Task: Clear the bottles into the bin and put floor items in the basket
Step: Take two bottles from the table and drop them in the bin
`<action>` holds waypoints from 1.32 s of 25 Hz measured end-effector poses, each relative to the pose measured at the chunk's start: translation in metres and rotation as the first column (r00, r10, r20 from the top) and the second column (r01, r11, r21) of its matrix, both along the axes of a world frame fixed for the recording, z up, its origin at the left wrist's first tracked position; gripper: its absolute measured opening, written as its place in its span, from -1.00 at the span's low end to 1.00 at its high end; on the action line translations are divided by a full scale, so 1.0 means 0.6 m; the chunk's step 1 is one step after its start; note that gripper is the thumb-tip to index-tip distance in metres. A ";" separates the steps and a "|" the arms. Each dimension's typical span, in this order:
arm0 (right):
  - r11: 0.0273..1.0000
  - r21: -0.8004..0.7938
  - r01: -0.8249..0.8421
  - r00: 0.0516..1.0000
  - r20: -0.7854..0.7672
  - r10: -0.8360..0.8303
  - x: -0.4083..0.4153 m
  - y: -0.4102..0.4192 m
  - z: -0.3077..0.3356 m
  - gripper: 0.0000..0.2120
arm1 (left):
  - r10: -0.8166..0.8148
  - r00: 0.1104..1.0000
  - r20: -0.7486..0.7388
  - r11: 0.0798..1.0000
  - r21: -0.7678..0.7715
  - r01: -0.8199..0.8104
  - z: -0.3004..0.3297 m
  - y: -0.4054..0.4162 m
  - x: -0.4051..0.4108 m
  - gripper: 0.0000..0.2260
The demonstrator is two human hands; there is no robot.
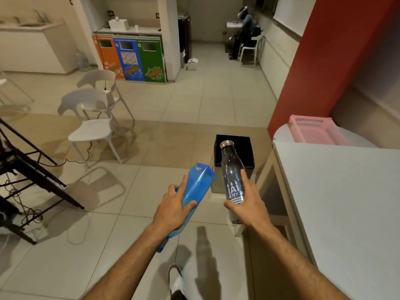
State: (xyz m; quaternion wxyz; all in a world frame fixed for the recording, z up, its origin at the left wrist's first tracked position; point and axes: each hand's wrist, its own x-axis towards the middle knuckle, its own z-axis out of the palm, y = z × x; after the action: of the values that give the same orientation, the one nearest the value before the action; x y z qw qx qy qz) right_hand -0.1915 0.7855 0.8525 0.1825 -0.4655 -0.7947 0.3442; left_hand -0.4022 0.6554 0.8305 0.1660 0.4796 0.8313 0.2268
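My left hand [173, 207] grips a blue square-sided bottle [198, 187], held tilted with its flat base pointing up and away from me. My right hand [249, 202] holds a dark see-through bottle [232, 169] with a metal cap and white lettering, upright and leaning slightly left. Both bottles hang in the air in front of a black square bin [233, 152] that stands open on the floor beside the table leg. A pink slatted basket [311, 131] rests on a round white table at the right.
A white table [346, 202] fills the right side, with a red wall behind it. Two white chairs [95, 118] and a black metal frame with cables [26, 180] stand on the left. Coloured recycling bins [132, 59] line the far wall. A person sits at the far right.
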 end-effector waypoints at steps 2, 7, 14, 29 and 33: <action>1.000 -0.012 0.006 1.000 0.005 -0.006 -0.039 0.040 -0.013 0.12 | -0.032 0.999 0.013 0.999 -0.020 0.032 -0.005 0.039 -0.041 -0.23; 0.999 -0.041 0.035 0.999 0.008 -0.035 -0.140 0.163 -0.040 0.13 | -0.091 0.991 -0.100 0.993 -0.085 0.083 -0.014 0.188 -0.177 -0.15; 0.986 -0.052 0.157 0.987 -0.015 -0.158 -0.229 0.317 -0.040 0.09 | -0.291 0.945 -0.150 0.957 -0.059 0.285 -0.005 0.384 -0.322 -0.39; 0.963 -0.243 0.120 0.991 -0.028 -0.130 -0.353 0.731 -0.079 0.07 | -0.302 0.953 0.009 0.927 0.237 0.291 -0.028 0.772 -0.444 -0.44; 0.955 -0.281 0.100 0.991 -0.054 -0.119 -0.360 0.821 -0.088 0.03 | -0.323 0.946 0.037 0.939 0.135 0.315 -0.053 0.877 -0.453 -0.51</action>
State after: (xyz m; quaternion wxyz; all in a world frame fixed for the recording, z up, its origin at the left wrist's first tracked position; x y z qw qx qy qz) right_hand -0.4077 1.2780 0.7996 0.1620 -0.5174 -0.7047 0.4576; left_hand -0.6741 1.1816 0.7984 0.1938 0.6106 0.7212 0.2635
